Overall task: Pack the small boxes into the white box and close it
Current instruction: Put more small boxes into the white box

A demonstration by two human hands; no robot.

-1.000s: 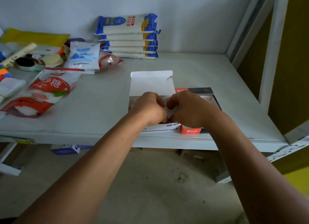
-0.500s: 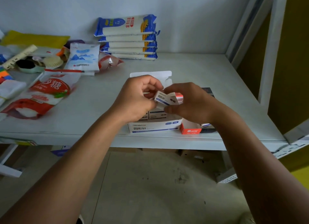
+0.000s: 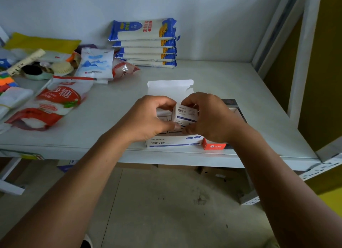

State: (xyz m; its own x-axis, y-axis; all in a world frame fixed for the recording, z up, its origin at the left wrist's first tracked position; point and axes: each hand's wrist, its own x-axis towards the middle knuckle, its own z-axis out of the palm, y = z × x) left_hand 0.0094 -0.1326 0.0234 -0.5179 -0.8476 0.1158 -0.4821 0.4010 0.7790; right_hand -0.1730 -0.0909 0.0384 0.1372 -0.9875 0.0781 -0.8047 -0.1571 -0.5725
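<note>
The white box [image 3: 174, 142] with blue print stands open at the table's front edge, its lid flap [image 3: 170, 87] raised behind. Several small boxes lie inside it, mostly hidden by my hands. My left hand [image 3: 148, 118] and my right hand [image 3: 211, 116] both grip one small white box [image 3: 185, 113] with blue print, held upright just above the white box's opening.
A red and black tray-like box [image 3: 214, 146] sits against the white box's right side. Sugar bags [image 3: 55, 103] and clutter fill the table's left. A stack of blue and white packets [image 3: 146, 42] stands by the back wall. A shelf post [image 3: 299, 63] rises at right.
My hands rose out of the white box with a small box, then lowered it and turned it upright over the opening.
</note>
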